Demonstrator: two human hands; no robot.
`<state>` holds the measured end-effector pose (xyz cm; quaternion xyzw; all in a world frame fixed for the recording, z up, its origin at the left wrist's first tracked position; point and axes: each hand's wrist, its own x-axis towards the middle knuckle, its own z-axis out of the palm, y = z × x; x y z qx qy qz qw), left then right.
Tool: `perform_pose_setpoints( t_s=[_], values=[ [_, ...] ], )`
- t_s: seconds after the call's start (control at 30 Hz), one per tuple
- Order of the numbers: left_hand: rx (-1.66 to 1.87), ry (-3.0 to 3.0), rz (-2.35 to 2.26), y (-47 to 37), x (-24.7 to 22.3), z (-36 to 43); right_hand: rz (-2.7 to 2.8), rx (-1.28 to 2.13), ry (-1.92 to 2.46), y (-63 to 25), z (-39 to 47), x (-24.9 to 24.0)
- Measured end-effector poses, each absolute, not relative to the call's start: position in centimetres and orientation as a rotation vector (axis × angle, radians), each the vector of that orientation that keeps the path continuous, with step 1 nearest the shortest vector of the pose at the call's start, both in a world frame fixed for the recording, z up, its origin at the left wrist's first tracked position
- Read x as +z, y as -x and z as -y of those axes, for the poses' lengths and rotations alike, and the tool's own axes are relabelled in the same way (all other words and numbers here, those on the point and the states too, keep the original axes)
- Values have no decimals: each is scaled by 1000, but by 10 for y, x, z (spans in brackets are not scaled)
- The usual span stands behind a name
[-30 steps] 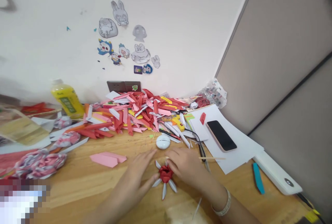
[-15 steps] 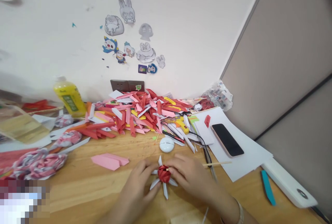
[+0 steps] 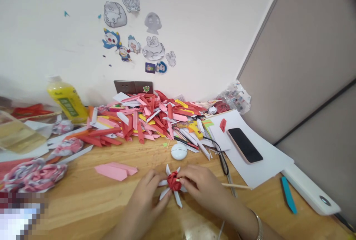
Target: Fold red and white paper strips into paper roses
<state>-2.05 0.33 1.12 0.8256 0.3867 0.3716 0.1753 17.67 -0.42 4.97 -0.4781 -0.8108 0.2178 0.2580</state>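
Our flower (image 3: 174,181), red inside white petals (image 3: 178,199), sits just on our side of the case (image 3: 178,152). Our left hand (image 3: 146,193) holds its left edge between thumb and fingers; our right hand (image 3: 204,184) pinches what seems to be the tip of the stick (image 3: 236,186) at the flower's middle. We want a light, even left grip so the folds don't crush, small right-hand moves, and the stick's long end clear of the cable (image 3: 215,143) right of the case.

Near, we see a red paper flower (image 3: 174,183) with white petals (image 3: 178,199); far left, a yellow bottle (image 3: 75,101), green-labelled.
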Motion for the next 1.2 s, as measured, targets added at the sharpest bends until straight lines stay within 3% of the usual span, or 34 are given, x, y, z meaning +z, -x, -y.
perform_pose_setpoints(
  t_s=[0.63, 1.2],
  values=[
    [991, -2350, -1120, 21, 10, -1, 2104, 309, 1431, -164, 14, 38],
    [981, -2442, -1088, 19, 11, 1, 1752, 872, 1539, -164, 10, 49]
  ],
)
